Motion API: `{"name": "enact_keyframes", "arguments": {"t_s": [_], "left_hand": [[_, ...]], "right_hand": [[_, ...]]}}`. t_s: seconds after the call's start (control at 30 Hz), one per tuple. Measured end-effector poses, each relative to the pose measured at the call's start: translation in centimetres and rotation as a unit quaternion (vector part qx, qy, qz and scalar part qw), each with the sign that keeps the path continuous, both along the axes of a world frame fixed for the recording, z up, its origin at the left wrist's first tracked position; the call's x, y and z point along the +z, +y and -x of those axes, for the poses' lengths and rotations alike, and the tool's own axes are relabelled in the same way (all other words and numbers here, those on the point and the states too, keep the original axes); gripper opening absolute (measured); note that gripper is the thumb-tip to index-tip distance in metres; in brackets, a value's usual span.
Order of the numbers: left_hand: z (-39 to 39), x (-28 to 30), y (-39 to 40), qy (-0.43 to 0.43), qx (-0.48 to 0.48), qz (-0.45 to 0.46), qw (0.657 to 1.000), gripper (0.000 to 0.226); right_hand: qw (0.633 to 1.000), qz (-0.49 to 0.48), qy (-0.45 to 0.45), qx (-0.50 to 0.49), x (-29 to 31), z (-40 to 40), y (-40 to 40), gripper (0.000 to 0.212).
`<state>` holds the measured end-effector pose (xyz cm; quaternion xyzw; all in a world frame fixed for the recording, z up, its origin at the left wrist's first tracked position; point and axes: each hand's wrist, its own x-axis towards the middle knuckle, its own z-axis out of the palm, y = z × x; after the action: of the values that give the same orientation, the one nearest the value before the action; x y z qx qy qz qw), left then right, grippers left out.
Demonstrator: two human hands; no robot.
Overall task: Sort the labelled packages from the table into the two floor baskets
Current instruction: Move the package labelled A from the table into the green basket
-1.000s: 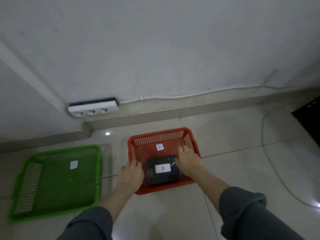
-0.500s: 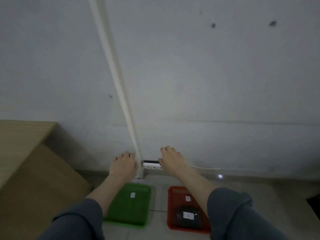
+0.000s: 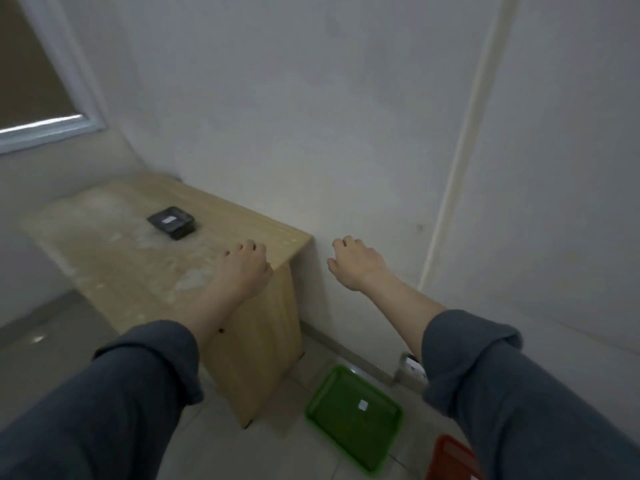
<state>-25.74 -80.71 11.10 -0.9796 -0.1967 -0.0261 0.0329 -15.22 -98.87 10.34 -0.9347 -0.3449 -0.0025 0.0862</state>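
Motion blur softens everything, so fine detail is hard to read. Both hands are raised palm down and hold nothing. The left hand [image 3: 246,268] hangs over the near corner of the table [image 3: 114,265], fingers loosely curled and unclenched; whether it touches the wood I cannot tell. The right hand [image 3: 356,263] is in the air beside the table's end, in front of the wall [image 3: 346,116], fingers likewise bent but slack. Grey sleeves [image 3: 138,393] cover both forearms and run out of the bottom edge.

One dark package [image 3: 172,222] lies on the tabletop toward the far side, well apart from the left hand. It carries a pale label [image 3: 169,220], but the writing on it is too smeared to make out.

On the floor, the green basket [image 3: 353,410] sits just past the table's end, with a small white tag [image 3: 363,405] inside; its letter is unreadable. Only a corner of the red basket [image 3: 450,457] shows, cut off by the frame bottom and the right sleeve, so its contents are hidden. A socket strip [image 3: 412,367] by the wall is half covered by that sleeve. A window [image 3: 38,81] is cropped at upper left.
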Motion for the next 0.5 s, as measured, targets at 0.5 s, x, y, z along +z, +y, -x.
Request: {"name": "enact_keyframes", "arguments": {"t_s": [0.5], "left_hand": [[8.7,4.0,32.1,0.016,0.092,-0.004,0.996,0.044]], "right_hand": [[0.998,-0.030,0.027,0.042,1.3,5.7,35.2,0.040]]}}
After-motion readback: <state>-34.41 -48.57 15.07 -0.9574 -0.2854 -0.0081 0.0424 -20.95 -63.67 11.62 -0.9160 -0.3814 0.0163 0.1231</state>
